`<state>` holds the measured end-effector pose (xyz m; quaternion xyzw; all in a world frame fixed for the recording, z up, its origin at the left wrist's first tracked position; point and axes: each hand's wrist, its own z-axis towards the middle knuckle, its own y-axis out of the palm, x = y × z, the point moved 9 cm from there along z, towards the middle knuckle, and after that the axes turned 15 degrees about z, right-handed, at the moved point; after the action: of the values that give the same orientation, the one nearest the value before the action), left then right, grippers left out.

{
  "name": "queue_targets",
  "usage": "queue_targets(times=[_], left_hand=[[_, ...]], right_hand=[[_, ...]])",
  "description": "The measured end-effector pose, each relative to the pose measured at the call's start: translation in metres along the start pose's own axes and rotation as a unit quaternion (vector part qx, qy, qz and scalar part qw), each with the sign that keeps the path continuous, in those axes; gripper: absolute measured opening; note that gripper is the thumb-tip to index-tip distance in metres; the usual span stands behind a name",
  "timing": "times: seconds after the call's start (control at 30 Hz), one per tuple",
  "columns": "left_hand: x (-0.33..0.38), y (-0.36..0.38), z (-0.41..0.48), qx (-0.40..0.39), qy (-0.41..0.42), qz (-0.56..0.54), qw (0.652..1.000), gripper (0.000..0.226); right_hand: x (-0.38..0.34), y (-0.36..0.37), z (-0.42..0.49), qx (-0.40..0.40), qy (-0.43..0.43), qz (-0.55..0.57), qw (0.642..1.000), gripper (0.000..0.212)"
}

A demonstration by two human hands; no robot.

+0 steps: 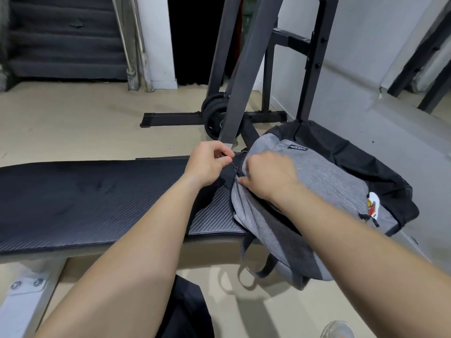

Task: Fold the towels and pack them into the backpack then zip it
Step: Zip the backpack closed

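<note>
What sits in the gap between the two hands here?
Head view: a black zipper pull, pinched by the left hand, crosses the gap to the edge of the grey backpack, which the right hand holds.

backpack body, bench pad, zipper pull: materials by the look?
The backpack: woven fabric, heathered grey, matte; it creases softly under the right hand. The bench pad: likely vinyl or faux leather over padding, black, with a fine carbon-weave pattern and slight sheen. The zipper pull, pinched by the left hand: dark, too small to tell, metal or plastic.
</note>
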<state>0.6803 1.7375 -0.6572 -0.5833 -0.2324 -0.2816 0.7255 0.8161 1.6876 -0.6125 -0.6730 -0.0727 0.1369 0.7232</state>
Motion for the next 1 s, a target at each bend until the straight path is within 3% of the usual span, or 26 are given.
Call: queue_targets(times=[0.1,0.27,0.43,0.57,0.67,0.77,1.0], left_hand=[[-0.001,0.005,0.013,0.000,0.002,0.028,1.000,0.014],[-0.006,0.025,0.050,0.002,-0.007,0.025,1.000,0.024],[-0.006,0.047,0.069,0.010,-0.035,-0.024,0.999,0.029],[-0.008,0.048,0.074,-0.006,-0.046,-0.126,0.991,0.030],[-0.010,0.048,0.071,-0.020,-0.051,-0.179,0.982,0.020],[-0.020,0.049,0.076,-0.027,-0.050,-0.185,0.981,0.019],[-0.019,0.070,0.128,-0.050,-0.026,-0.138,0.989,0.028]], right_hand=[[0.007,0.016,0.000,-0.016,-0.013,0.003,1.000,0.022],[0.019,0.024,0.000,-0.064,-0.039,0.025,0.997,0.039],[0.023,0.027,0.015,-0.162,-0.026,0.051,0.985,0.034],[0.021,-0.008,0.060,-0.025,0.008,0.032,0.999,0.040],[0.022,0.005,0.076,-0.066,0.049,0.021,0.996,0.039],[0.023,0.022,0.082,-0.064,0.017,0.024,0.998,0.026],[0.059,0.047,0.083,-0.062,0.019,0.185,0.981,0.034]])
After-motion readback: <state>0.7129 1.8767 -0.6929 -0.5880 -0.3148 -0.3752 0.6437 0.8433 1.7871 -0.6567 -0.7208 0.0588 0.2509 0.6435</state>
